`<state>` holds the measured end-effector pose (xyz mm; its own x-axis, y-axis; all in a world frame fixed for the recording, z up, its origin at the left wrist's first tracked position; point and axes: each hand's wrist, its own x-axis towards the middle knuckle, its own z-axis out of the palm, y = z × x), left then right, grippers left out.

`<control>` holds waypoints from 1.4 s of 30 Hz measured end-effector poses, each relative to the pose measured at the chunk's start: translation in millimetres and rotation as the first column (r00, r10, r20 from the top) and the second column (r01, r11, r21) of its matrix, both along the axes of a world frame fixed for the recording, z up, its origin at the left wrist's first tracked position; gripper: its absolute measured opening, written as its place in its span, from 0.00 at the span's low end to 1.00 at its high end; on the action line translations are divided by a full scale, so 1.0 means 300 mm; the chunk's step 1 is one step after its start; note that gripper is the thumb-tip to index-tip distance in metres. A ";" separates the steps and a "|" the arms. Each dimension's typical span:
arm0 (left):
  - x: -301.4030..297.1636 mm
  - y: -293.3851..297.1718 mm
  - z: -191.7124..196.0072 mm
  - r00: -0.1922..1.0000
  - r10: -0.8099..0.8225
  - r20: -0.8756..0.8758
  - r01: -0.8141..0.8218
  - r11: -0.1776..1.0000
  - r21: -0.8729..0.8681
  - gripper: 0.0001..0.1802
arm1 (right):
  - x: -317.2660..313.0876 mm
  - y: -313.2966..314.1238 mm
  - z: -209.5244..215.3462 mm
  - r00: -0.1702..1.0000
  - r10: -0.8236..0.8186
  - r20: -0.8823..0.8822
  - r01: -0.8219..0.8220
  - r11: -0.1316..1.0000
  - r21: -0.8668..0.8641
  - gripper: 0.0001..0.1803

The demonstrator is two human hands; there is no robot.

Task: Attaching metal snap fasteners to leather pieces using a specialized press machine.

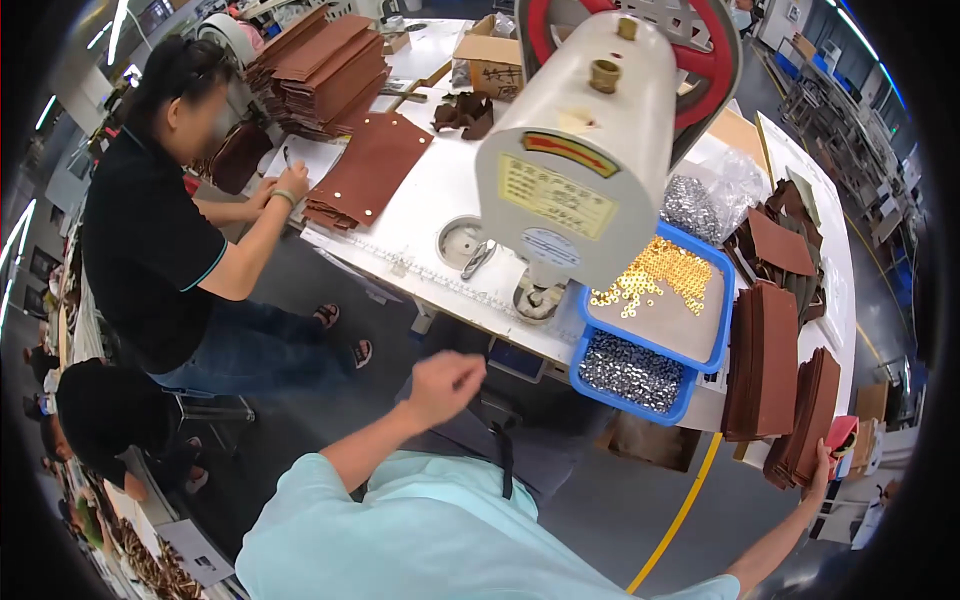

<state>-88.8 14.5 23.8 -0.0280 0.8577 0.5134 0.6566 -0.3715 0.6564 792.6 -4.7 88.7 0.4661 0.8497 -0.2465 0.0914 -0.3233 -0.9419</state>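
My left hand [445,388] is in front of my body, short of the table edge, with its fingers curled in. Whatever it may hold is hidden. At the far right, my right hand [817,470] grips the near end of a stack of brown leather-like pieces [808,415]. A larger stack of similar brown pieces [762,360] stands just left of it. Between my hands are a blue tray of gold-coloured rings [668,275] and a blue tray of small silver-coloured metal parts [632,372]. The pale press machine [575,150] rises over the table ahead of me.
At the left, a person in black [165,230] writes beside a pile of brown sheets [330,75]. One sheet with metal eyelets [378,165] lies on the white table [420,240]. Clear bags [715,195] and brown scraps [785,235] lie at the right.
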 end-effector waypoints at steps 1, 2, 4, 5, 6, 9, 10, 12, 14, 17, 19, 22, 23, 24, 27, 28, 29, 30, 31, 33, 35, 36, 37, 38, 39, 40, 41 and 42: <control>-0.032 0.066 0.013 0.996 0.084 0.024 -0.084 0.996 0.020 0.06 | -0.023 -0.006 0.017 0.967 -0.056 0.248 0.059 0.998 -0.007 0.17; -0.056 0.121 0.022 0.982 0.186 0.044 -0.183 0.981 -0.058 0.08 | -0.046 -0.025 0.026 0.871 -0.106 0.479 0.122 0.993 -0.001 0.19; -0.114 0.228 0.014 0.969 0.231 -0.084 -0.235 0.971 -0.051 0.14 | -0.115 -0.052 0.035 0.746 -0.283 0.602 0.258 0.957 0.131 0.20; -0.125 0.280 0.025 0.957 0.263 -0.124 -0.266 0.964 -0.007 0.17 | -0.159 -0.060 0.038 0.584 -0.443 0.681 0.349 0.894 0.282 0.22; -0.132 0.331 0.028 0.944 0.291 -0.157 -0.288 0.957 0.041 0.20 | -0.205 -0.073 0.047 0.384 -0.586 0.714 0.403 0.802 0.441 0.23; -0.145 0.412 0.032 0.927 0.272 -0.259 -0.271 0.962 0.040 0.25 | -0.689 -0.031 0.057 0.457 -0.550 0.699 0.149 0.822 0.549 0.14; -0.135 0.431 0.036 0.933 0.257 -0.253 -0.257 0.966 0.035 0.25 | -0.879 -0.041 0.092 0.527 -0.485 0.698 0.194 0.868 0.457 0.12; -0.106 0.479 0.049 0.966 0.201 -0.165 -0.234 0.947 -0.218 0.25 | -1.114 -0.072 0.067 0.689 -0.417 0.593 0.092 0.862 0.499 0.10; -0.109 0.508 0.021 0.976 0.160 -0.145 -0.194 0.945 -0.262 0.25 | -1.322 -0.085 0.024 0.772 -0.342 0.535 0.052 0.873 0.484 0.08; -0.116 0.523 -0.009 0.985 0.123 -0.122 -0.154 0.942 -0.298 0.24 | -1.541 -0.105 -0.016 0.773 -0.167 0.613 -0.078 0.933 0.352 0.07; -0.123 0.531 -0.017 0.987 0.111 -0.113 -0.140 0.945 -0.295 0.24 | -1.639 -0.120 -0.057 0.812 -0.125 0.570 -0.096 0.935 0.341 0.07; -0.133 0.538 -0.024 0.988 0.051 -0.147 -0.089 0.962 -0.259 0.23 | -1.755 -0.135 -0.130 0.881 -0.076 0.466 -0.084 0.947 0.312 0.07; -0.139 0.542 -0.024 0.989 0.081 -0.120 -0.108 0.965 -0.238 0.24 | -1.789 -0.136 -0.146 0.910 -0.070 0.409 -0.060 0.953 0.297 0.07; -0.144 0.545 -0.025 0.990 0.106 -0.095 -0.125 0.968 -0.218 0.24 | -1.825 -0.132 -0.156 0.909 -0.042 0.415 -0.082 0.958 0.276 0.07; -0.166 0.544 -0.020 0.986 0.163 0.024 -0.149 0.946 -0.286 0.28 | -1.924 -0.109 -0.195 0.914 0.047 0.404 -0.157 0.957 0.245 0.07; -0.184 0.543 -0.035 0.982 0.178 0.067 -0.152 0.946 -0.285 0.29 | -1.959 -0.095 -0.199 0.886 0.097 0.452 -0.229 0.942 0.246 0.06; -0.198 0.544 -0.054 0.965 0.197 0.171 -0.134 0.937 -0.321 0.28 | -1.994 -0.086 -0.216 0.888 0.114 0.445 -0.245 0.937 0.249 0.06; -0.195 0.532 -0.066 0.939 0.218 0.267 -0.113 0.927 -0.359 0.28 | -2.039 -0.078 -0.222 0.920 0.152 0.361 -0.247 0.941 0.233 0.07; -0.158 0.500 0.011 0.889 0.262 0.375 -0.060 0.880 -0.471 0.25 | -2.072 -0.079 -0.255 0.940 0.190 0.284 -0.254 0.945 0.207 0.07; -0.163 0.439 -0.006 0.880 0.208 0.427 -0.056 0.938 -0.342 0.20 | -2.180 -0.052 -0.274 0.947 0.270 0.174 -0.309 0.915 0.261 0.09; -0.154 0.339 -0.012 0.894 0.139 0.425 -0.018 0.961 -0.276 0.17 | -2.264 -0.046 -0.274 0.939 0.339 0.049 -0.339 0.896 0.289 0.13; -0.121 0.268 0.002 0.892 0.102 0.441 0.025 0.962 -0.273 0.15 | -2.304 -0.043 -0.291 0.930 0.366 -0.038 -0.332 0.878 0.345 0.17; -0.105 0.191 0.003 0.925 0.032 0.378 0.085 0.954 -0.288 0.16 | -2.344 -0.033 -0.263 0.914 0.384 -0.132 -0.309 0.868 0.387 0.20; -0.084 0.120 0.002 0.949 -0.029 0.315 0.132 0.942 -0.310 0.17 | -2.371 -0.032 -0.230 0.883 0.412 -0.224 -0.292 0.856 0.426 0.22; -0.054 0.082 0.005 0.973 -0.198 0.120 0.218 0.960 -0.176 0.18 | -2.386 -0.036 -0.225 0.868 0.433 -0.241 -0.305 0.850 0.429 0.22; -0.024 0.042 0.004 0.938 -0.331 -0.101 0.325 0.943 -0.070 0.19 | -2.399 -0.045 -0.224 0.904 0.399 -0.154 -0.293 0.840 0.457 0.20; 0.009 -0.017 -0.028 0.936 -0.352 -0.018 0.345 0.925 -0.161 0.22 | -2.407 -0.043 -0.230 0.927 0.370 -0.063 -0.293 0.819 0.493 0.19; 0.029 -0.063 -0.061 0.924 -0.375 0.080 0.382 0.892 -0.241 0.24 | -2.401 -0.049 -0.260 0.917 0.394 -0.067 -0.312 0.809 0.498 0.19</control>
